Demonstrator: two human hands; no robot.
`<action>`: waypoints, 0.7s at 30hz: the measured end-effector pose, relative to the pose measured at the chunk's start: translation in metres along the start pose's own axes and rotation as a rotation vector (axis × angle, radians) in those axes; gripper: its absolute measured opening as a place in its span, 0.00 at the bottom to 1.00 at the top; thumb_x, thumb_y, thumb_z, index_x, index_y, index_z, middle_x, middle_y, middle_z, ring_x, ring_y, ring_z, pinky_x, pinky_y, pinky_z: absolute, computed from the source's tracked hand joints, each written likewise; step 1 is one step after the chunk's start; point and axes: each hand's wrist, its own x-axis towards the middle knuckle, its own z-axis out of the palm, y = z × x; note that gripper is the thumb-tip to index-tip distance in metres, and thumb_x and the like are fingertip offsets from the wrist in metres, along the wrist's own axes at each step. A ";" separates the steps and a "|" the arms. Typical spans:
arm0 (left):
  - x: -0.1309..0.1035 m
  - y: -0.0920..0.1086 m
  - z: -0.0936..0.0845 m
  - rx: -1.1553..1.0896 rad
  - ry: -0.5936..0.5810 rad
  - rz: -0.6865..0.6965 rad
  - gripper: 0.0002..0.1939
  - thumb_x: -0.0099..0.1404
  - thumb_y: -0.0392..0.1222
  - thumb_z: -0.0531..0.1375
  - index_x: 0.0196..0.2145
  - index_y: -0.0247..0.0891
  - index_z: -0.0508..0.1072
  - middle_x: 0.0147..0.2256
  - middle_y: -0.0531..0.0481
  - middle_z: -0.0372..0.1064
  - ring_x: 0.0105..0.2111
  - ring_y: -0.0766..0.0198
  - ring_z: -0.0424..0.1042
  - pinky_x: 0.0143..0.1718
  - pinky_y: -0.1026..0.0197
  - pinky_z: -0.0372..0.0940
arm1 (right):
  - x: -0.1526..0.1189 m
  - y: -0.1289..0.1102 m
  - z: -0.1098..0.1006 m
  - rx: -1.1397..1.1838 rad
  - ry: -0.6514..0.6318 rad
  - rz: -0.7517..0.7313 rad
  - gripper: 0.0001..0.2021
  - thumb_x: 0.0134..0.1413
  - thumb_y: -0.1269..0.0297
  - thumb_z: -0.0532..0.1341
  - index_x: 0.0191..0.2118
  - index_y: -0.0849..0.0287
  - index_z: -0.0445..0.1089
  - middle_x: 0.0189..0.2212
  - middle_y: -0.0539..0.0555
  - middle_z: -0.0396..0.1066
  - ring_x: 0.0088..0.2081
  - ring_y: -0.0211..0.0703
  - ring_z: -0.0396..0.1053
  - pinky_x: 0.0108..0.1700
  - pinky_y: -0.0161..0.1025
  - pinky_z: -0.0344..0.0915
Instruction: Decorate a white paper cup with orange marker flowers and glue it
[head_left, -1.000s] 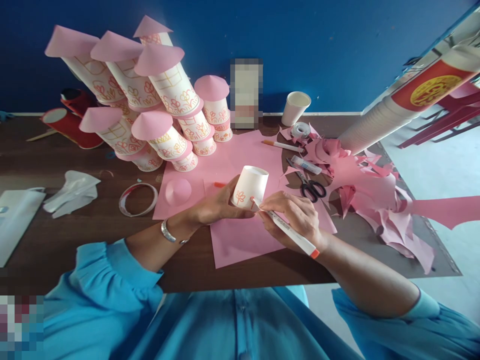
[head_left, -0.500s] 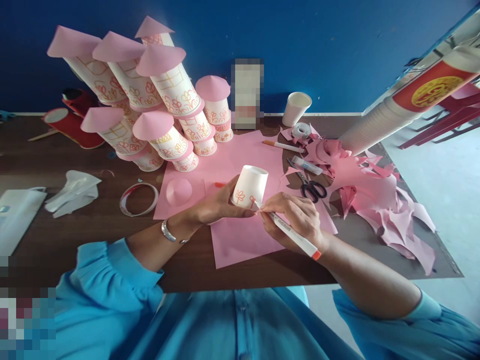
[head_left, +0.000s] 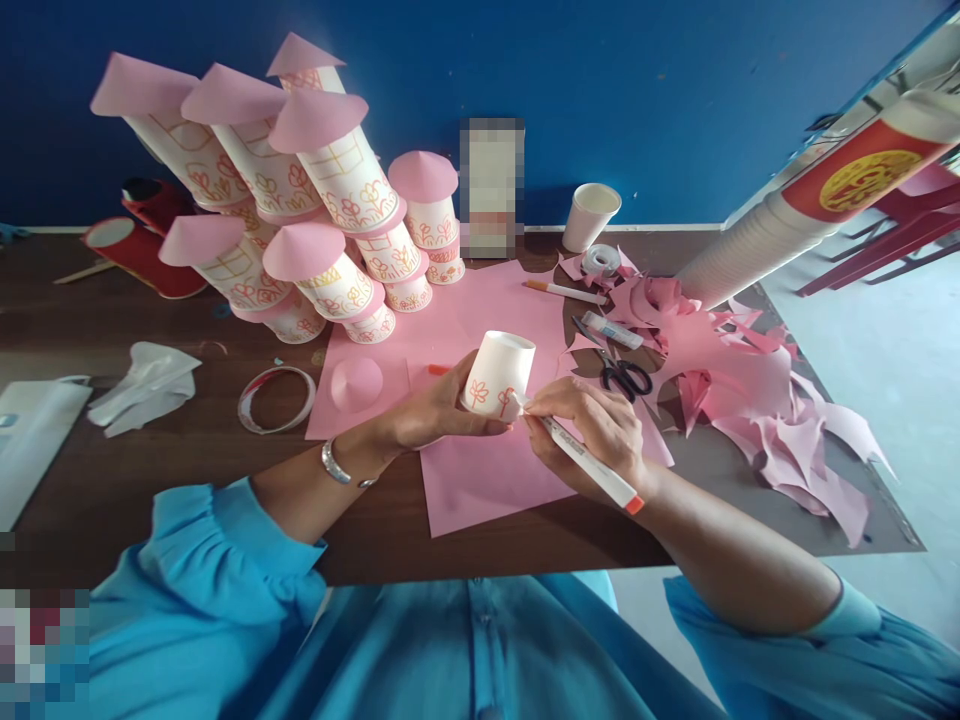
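A white paper cup [head_left: 501, 365] is upside down in my left hand [head_left: 439, 405], its fingers wrapped around the rim and side. Orange flower outlines show on the cup's lower part. My right hand [head_left: 589, 430] grips a white marker [head_left: 592, 462] with an orange end, and its tip is at the second flower. Pink paper [head_left: 487, 490] lies beneath both hands. A small pink paper cone [head_left: 357, 385] rests left of the cup, and an orange marker cap [head_left: 439, 370] shows beside my left fingers.
Cup towers [head_left: 349, 190] with pink cone roofs stand at the back left. Black-handled scissors [head_left: 625, 378], a glue stick [head_left: 611, 330], another marker [head_left: 564, 291] and pink scraps [head_left: 750, 400] lie right. A tape roll [head_left: 277, 400] lies left; a tall cup stack [head_left: 795, 220] leans at right.
The marker tip has moved slightly right along the cup, and the second flower has more orange line on it. My left hand keeps the cup in nearly the same place.
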 end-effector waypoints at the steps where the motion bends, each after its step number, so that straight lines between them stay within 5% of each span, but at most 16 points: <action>1: 0.000 0.000 0.000 -0.004 0.003 0.000 0.36 0.55 0.42 0.75 0.58 0.44 0.66 0.45 0.49 0.71 0.45 0.57 0.72 0.45 0.54 0.68 | 0.000 0.000 0.000 -0.001 0.001 0.002 0.09 0.61 0.77 0.62 0.41 0.54 0.66 0.28 0.47 0.75 0.27 0.38 0.76 0.28 0.35 0.71; 21: 0.000 0.001 0.001 -0.027 -0.007 0.019 0.35 0.56 0.41 0.75 0.58 0.44 0.66 0.45 0.48 0.72 0.44 0.57 0.73 0.46 0.54 0.69 | -0.002 -0.003 0.002 0.021 -0.010 0.010 0.09 0.60 0.78 0.62 0.40 0.56 0.66 0.26 0.48 0.74 0.26 0.37 0.76 0.27 0.34 0.70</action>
